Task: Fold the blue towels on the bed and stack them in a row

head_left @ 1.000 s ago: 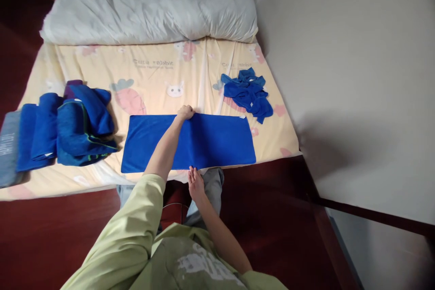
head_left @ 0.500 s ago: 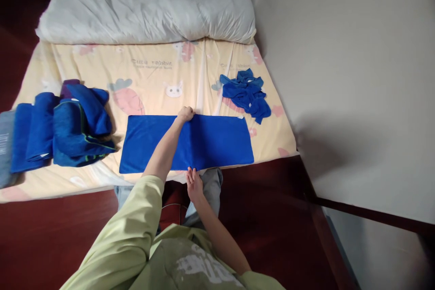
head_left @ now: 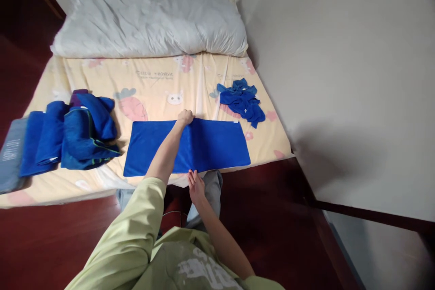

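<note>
My left hand (head_left: 186, 117) clamped the blue cloth (head_left: 214, 145) at its far edge; my right hand (head_left: 196, 186) touched its near edge, grip unclear.

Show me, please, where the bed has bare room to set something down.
The widest bare stretch of sheet lies between the white bedding and flat blue cloth, bordered at right by the crumpled blue cloths. A smaller patch lies between the flat cloth's right end and the bed's edge. The left side is crowded with fabric bundles.
</note>
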Demonstrator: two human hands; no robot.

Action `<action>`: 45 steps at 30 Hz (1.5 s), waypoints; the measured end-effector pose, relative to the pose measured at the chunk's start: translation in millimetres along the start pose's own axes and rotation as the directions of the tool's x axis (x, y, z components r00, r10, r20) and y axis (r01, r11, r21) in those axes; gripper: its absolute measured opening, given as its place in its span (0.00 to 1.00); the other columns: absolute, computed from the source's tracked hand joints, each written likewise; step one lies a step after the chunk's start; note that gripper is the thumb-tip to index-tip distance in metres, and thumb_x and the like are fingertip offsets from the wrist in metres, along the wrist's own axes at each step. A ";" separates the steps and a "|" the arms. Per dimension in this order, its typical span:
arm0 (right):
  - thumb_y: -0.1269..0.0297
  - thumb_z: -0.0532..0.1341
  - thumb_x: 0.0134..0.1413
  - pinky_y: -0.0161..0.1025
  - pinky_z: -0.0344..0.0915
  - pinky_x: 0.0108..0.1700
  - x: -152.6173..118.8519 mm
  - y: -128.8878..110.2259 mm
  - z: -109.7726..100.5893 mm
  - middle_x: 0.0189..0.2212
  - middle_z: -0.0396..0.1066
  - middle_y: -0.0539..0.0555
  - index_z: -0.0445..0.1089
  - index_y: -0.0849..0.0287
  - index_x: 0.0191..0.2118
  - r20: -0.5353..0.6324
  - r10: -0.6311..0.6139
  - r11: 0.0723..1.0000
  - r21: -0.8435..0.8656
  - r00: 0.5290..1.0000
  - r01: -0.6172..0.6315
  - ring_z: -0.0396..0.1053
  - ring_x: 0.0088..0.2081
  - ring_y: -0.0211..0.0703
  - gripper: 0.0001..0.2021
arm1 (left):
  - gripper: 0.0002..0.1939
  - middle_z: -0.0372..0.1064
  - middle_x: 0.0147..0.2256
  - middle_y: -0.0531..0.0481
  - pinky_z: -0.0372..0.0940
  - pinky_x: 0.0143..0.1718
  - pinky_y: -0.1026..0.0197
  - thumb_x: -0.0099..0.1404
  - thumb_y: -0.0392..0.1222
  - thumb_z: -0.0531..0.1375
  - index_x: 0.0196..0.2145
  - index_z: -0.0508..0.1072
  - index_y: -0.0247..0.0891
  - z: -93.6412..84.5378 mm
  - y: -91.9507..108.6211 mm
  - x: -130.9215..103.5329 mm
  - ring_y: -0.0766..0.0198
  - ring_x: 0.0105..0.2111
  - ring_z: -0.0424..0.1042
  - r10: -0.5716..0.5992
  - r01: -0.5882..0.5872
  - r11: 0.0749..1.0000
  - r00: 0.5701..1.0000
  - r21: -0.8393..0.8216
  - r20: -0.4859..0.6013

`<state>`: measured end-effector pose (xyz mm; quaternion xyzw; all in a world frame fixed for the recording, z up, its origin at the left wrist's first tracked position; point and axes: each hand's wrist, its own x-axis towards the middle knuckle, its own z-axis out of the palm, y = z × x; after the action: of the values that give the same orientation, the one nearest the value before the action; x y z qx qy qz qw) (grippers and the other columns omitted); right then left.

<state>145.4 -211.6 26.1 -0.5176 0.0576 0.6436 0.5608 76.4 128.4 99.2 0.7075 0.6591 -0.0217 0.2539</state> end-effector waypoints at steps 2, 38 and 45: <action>0.59 0.65 0.62 0.47 0.71 0.61 -6.6 -5.8 2.9 0.48 0.80 0.61 0.73 0.59 0.41 -0.013 -0.029 0.999 -0.028 0.999 0.029 0.79 0.51 0.47 0.08 | 0.22 0.70 0.57 0.31 0.66 0.57 0.52 0.74 0.51 0.54 0.54 0.77 0.35 -12.7 0.2 -7.1 0.44 0.57 0.71 0.025 -0.025 1.000 0.999 -0.001 -0.031; 0.45 0.72 0.54 0.25 0.64 0.21 -110.7 -328.2 190.0 0.22 0.74 0.48 0.72 0.60 0.29 0.543 -0.647 0.471 -0.269 0.536 0.840 0.68 0.18 0.29 0.22 | 0.26 0.79 0.41 0.38 0.74 0.33 0.60 0.55 0.58 0.70 0.41 0.79 0.32 -238.9 -91.0 -282.9 0.54 0.39 0.79 -0.001 -0.493 0.528 0.814 -0.692 -0.581; 0.49 0.71 0.59 0.25 0.67 0.24 -141.8 -314.2 186.8 0.27 0.78 0.52 0.72 0.60 0.33 0.596 -0.555 0.473 -0.348 0.581 0.809 0.75 0.23 0.33 0.18 | 0.29 0.80 0.41 0.37 0.74 0.35 0.58 0.54 0.60 0.72 0.42 0.81 0.32 -234.4 -105.1 -327.7 0.52 0.41 0.79 0.011 -0.489 0.521 0.824 -0.700 -0.567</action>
<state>255.2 -68.8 374.3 -0.4964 -0.4785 0.4311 0.5821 -136.7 -82.5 388.1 0.5756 0.5185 0.5086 0.3757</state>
